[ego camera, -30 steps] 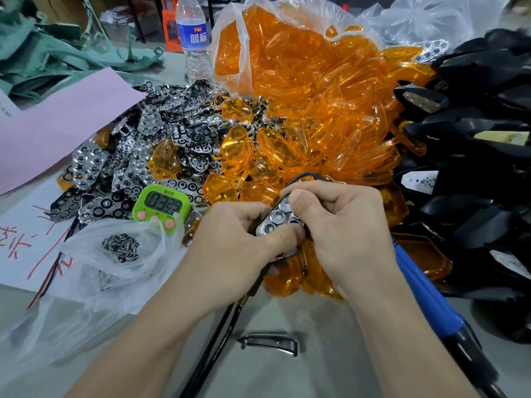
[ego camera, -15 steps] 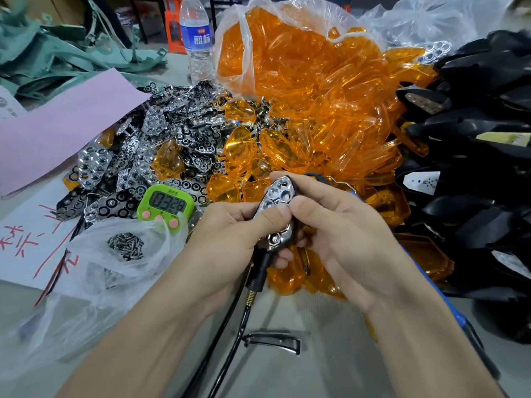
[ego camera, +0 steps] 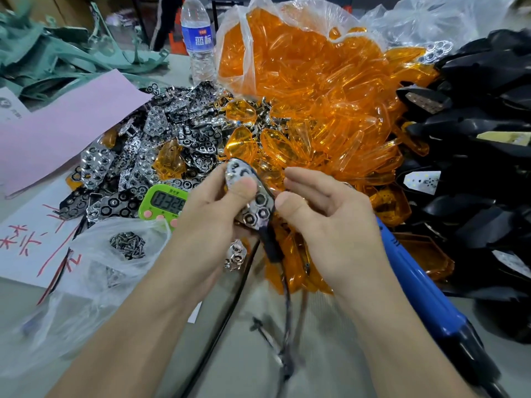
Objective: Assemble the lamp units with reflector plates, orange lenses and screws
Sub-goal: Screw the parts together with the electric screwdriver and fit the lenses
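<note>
- The left hand (ego camera: 218, 208) holds one unit (ego camera: 260, 201) above the middle of the table (ego camera: 330, 354), near the front edge. The thumb presses on its face and the fingers are curled behind it.
- A shiny plate (ego camera: 253, 218) sits already in this unit, so I judge this step as done or almost done.
- The right hand (ego camera: 324, 222) is just beside the unit, with loose fingers that hold nothing. I cannot tell if the thumb touches the unit's edge.
- The unit has no lens and no screw yet, as far as I can see. These two steps are left.
- The lenses (ego camera: 316, 96) lie in a big heap toward the back edge, and the screws (ego camera: 128, 245) in a bag at the left front.
- The blue driver (ego camera: 416, 288) lies at the right front, untouched.
- Many black housings (ego camera: 474, 139) wait along the right edge, so I think much work remains.
</note>
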Motion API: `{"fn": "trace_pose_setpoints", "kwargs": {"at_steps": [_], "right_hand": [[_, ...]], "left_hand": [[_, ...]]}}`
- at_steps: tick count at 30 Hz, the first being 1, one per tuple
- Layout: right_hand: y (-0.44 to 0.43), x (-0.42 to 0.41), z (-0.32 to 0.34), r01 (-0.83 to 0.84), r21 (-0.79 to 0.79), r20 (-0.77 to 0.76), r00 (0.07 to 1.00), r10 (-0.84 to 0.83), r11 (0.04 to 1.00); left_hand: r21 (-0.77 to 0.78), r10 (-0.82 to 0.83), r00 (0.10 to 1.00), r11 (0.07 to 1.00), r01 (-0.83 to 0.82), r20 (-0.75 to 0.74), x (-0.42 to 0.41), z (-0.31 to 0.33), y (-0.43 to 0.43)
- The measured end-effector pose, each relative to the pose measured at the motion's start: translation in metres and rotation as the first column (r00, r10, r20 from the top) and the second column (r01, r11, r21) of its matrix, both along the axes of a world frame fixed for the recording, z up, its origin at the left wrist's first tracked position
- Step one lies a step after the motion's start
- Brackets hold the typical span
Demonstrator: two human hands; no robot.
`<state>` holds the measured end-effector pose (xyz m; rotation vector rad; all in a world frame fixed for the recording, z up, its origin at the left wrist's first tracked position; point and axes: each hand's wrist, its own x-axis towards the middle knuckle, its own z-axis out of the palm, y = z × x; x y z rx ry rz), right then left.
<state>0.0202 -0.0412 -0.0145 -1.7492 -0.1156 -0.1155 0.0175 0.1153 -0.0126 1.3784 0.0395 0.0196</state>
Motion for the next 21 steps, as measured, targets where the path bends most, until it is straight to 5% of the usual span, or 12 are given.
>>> {"fn": "trace_pose_setpoints", "kwargs": {"at_steps": [3,6,12,21], "right_hand": [[0.012,-0.005,-0.002,-0.184,0.038,-0.083,0.979,0.187,0.982],[0.018,-0.008,0.0,-0.189,0.063,-0.053,0.98,0.192,0.98],[0.004,-0.006,0.004,-0.14,-0.129,0.077,0.986,0.15,0.982],[0.002,-0.009,0.007,-0.105,-0.301,0.123,0.981,0.148,0.948]], "left_hand": [[-0.161,-0.015,0.999,0.987,0.022,0.042,0.001,0.002,0.0],[-0.125,-0.071,0.993,0.989,0.082,0.095,0.004,0.001,0.005],[0.119,-0.137,0.955,0.987,0.109,0.264,0.007,0.003,0.026],[0.144,0.001,0.95,0.988,-0.049,0.312,0.002,0.005,0.021]]}}
